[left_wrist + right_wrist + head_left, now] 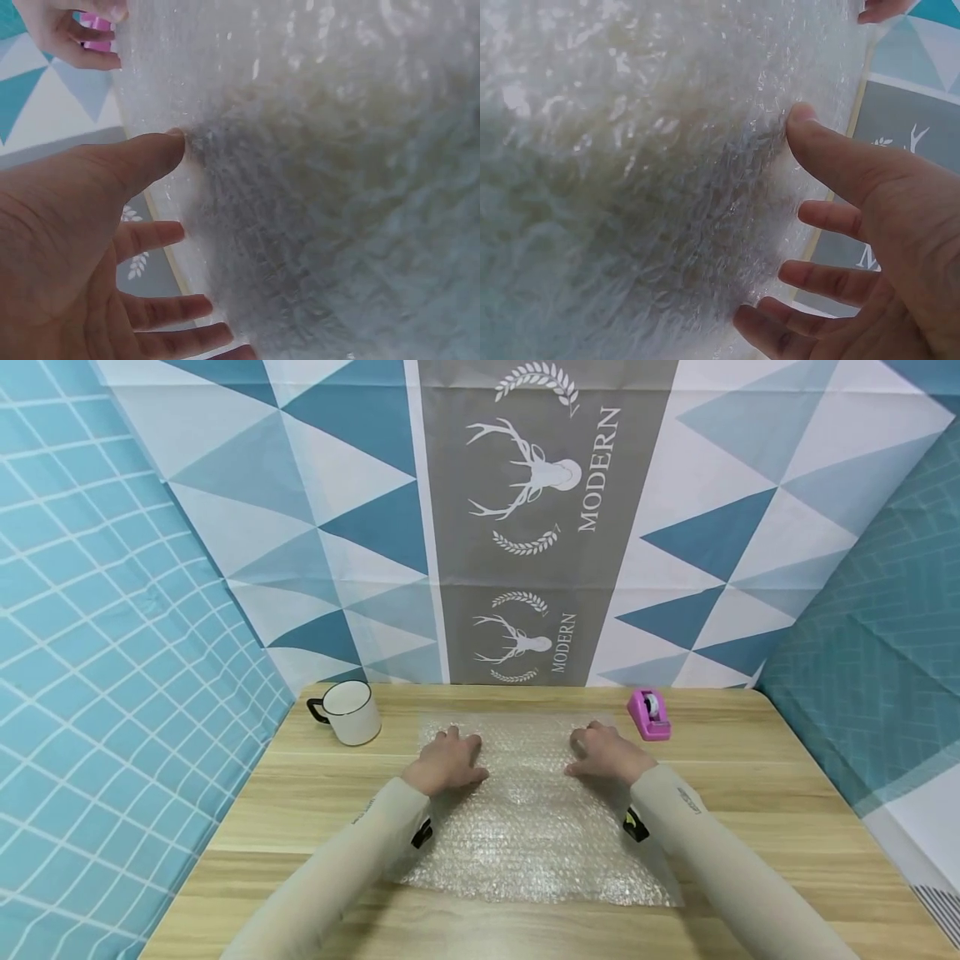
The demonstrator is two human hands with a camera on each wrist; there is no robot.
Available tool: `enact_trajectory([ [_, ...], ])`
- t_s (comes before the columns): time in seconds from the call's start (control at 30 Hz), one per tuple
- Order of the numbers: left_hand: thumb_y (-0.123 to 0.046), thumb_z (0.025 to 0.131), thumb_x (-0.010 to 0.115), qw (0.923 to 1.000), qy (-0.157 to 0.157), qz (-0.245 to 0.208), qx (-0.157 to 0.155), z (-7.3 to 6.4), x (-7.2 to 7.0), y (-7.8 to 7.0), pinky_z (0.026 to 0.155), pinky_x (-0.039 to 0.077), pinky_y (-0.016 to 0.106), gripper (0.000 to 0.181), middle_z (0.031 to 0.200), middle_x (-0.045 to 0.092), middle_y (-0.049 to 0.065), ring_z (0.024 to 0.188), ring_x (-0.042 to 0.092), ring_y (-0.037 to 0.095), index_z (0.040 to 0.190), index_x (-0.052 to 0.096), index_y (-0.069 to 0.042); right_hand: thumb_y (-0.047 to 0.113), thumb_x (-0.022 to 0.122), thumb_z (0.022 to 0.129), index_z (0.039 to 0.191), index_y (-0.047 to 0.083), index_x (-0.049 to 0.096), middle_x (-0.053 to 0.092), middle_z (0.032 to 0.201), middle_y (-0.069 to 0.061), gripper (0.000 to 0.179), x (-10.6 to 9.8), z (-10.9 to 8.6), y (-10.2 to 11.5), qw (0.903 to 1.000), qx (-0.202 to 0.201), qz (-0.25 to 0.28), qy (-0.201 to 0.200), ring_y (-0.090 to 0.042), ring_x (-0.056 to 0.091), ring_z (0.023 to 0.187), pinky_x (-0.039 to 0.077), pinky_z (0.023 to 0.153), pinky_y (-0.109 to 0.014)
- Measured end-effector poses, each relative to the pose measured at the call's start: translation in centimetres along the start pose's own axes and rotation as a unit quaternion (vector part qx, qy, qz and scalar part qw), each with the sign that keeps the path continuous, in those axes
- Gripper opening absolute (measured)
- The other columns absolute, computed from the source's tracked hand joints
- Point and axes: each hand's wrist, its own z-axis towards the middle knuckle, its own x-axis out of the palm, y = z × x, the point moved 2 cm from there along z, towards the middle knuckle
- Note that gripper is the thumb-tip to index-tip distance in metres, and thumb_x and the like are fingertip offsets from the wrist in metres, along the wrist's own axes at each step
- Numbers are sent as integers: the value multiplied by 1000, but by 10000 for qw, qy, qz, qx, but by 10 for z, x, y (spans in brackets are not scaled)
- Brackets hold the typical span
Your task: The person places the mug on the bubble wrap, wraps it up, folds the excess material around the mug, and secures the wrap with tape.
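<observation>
A clear sheet of bubble wrap (517,835) lies spread flat on the wooden table in the head view. My left hand (447,762) rests on its left upper part, and my right hand (606,755) on its right upper part. In the left wrist view the left thumb and fingers (161,311) are spread, their tips touching the bubble wrap (337,187). The right wrist view shows the right hand (877,217) likewise, fingertips on the sheet with the fingers apart. Neither hand grips anything.
A white enamel mug (352,714) with a black rim and handle stands at the table's back left. A pink tape dispenser (649,715) sits at the back right. Patterned cloth walls (360,527) border the wooden table (315,810) behind and on both sides.
</observation>
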Motion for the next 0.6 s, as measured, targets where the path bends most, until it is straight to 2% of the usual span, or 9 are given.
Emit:
enact_trajectory([
  [0.33, -54, 88, 75, 10000, 65, 22, -13, -3, 2, -4, 86, 57, 57, 67, 133, 55, 23, 121, 56, 44, 141, 59, -16, 41, 83, 85, 129, 3, 65, 62, 129, -27, 61, 3, -9, -2, 9998, 209, -20, 73, -46, 58, 118, 49, 102, -63],
  [0.6, -55, 88, 75, 9999, -21, 104, 16, -4, 4, -4, 86, 57, 56, 64, 130, 57, 21, 118, 58, 42, 138, 61, -18, 44, 82, 84, 129, 4, 65, 61, 129, -26, 63, 0, -12, -3, 9998, 165, -3, 77, -46, 59, 116, 50, 100, -63],
])
